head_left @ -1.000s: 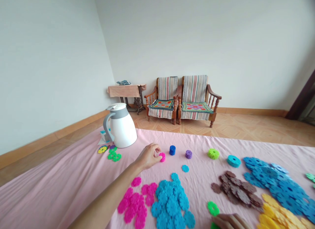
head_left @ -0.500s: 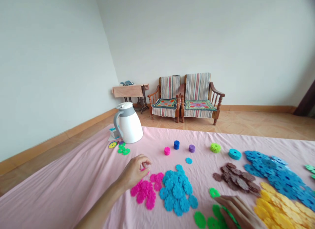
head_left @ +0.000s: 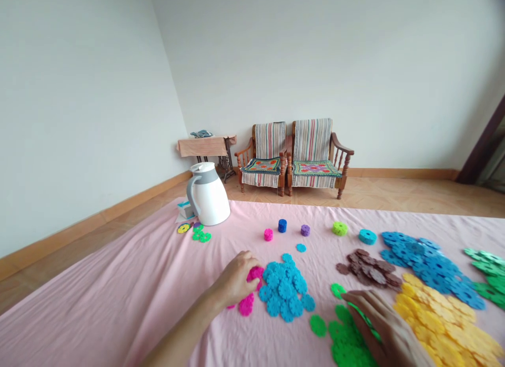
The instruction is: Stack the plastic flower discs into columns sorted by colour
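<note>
My left hand [head_left: 236,280] lies curled over the heap of pink snowflake discs [head_left: 249,290] on the pink cloth [head_left: 130,288], fingers bent down onto the pieces. My right hand [head_left: 384,330] rests flat with fingers stretched out on the bright green discs [head_left: 341,340] at the bottom. A heap of teal discs [head_left: 284,288] lies between the two hands. Further back stands a row of small stacks: pink stack [head_left: 268,234], dark blue stack [head_left: 282,225], purple stack [head_left: 305,230], lime stack [head_left: 340,228] and teal stack [head_left: 367,236].
Brown discs [head_left: 369,268], blue discs [head_left: 428,259], yellow discs [head_left: 445,317] and light green discs [head_left: 489,275] lie in heaps at the right. A white jug [head_left: 208,194] stands at the back left with a few loose discs [head_left: 197,232] beside it. Two wooden armchairs [head_left: 292,156] stand by the far wall.
My left hand let go of the small pink stack at the back, drew towards me and came down on the pink heap. My right hand slid forward onto the green discs.
</note>
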{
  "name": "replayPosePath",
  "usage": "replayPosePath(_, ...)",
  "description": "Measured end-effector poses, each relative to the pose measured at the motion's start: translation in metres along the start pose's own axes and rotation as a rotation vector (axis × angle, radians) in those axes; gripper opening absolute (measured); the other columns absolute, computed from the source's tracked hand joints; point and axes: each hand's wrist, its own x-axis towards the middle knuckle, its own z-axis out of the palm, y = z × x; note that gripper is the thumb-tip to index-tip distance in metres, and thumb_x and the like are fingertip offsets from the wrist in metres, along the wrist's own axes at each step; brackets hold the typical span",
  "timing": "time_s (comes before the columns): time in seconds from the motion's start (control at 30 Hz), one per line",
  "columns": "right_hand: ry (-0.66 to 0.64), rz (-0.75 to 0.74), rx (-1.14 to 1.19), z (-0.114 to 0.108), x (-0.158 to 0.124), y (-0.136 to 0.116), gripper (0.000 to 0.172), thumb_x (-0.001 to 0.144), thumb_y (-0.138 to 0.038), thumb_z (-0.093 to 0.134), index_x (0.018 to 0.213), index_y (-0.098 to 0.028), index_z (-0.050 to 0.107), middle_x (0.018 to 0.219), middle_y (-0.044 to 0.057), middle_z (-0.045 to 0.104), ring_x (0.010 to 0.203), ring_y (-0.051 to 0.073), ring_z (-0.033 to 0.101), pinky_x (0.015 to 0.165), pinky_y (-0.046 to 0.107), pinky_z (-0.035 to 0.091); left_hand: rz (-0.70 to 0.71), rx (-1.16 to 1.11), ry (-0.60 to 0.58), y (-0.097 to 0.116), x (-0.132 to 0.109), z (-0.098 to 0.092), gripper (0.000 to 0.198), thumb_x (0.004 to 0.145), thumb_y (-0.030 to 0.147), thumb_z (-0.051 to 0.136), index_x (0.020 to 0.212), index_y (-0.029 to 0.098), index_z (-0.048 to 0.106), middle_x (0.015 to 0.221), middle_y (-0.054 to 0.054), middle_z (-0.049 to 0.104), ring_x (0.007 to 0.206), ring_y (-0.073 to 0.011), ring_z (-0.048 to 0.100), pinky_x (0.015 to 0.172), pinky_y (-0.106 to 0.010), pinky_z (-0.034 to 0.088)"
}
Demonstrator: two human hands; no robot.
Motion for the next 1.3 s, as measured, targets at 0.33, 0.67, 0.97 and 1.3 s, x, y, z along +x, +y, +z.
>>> replayPosePath(0.33,-0.224,0.038,0.097,0.015,0.034,-0.047,0.023,0.094,-0.021,0.041,0.095,-0.021,0.064,0.087,0.007,0.069,0.08,0.02,0.065,0.073,0.034,0.053,0.013,0.001,0.05,-0.006,-0.002,-0.001,0.021,0.064,0.009,0.057,0.082,0.018,0.062,0.082,-0.001,0.061,0.076,-0.0157,0.057,0.071,-0.024,0.045)
replayPosePath(0.67,-0.18,0.042,0.153,0.03,0.029,-0.044,0.022,0.097,-0.023,0.04,0.107,-0.021,0.06,0.097,0.008,0.067,0.088,0.022,0.062,0.077,0.039,0.049,-0.077,-0.097,0.222,-0.017,0.027,-0.02,0.021,0.072,0.02,0.06,0.091,0.016,0.068,0.089,-0.004,0.07,0.078,-0.0162,0.063,0.07,-0.025,0.049)
replayPosePath(0.97,-0.312,0.174,0.182,0.027,0.029,-0.031,0.029,0.099,-0.022,0.031,0.089,-0.02,0.058,0.086,0.006,0.062,0.079,0.02,0.061,0.071,0.036,0.049,-0.069,0.003,0.214,-0.029,0.091,-0.019,0.034,0.069,0.018,0.064,0.102,0.013,0.066,0.096,-0.008,0.07,0.079,-0.0174,0.064,0.075,-0.029,0.051)
replayPosePath(1.3,-0.373,0.219,0.16,0.028,0.035,-0.036,0.026,0.096,-0.014,0.035,0.082,-0.019,0.057,0.084,0.007,0.06,0.077,0.022,0.058,0.069,0.035,0.046,0.046,0.211,0.012,-0.02,0.119,-0.005,0.044,0.067,0.017,0.067,0.111,0.017,0.063,0.109,-0.009,0.064,0.094,-0.0222,0.062,0.087,-0.031,0.047)
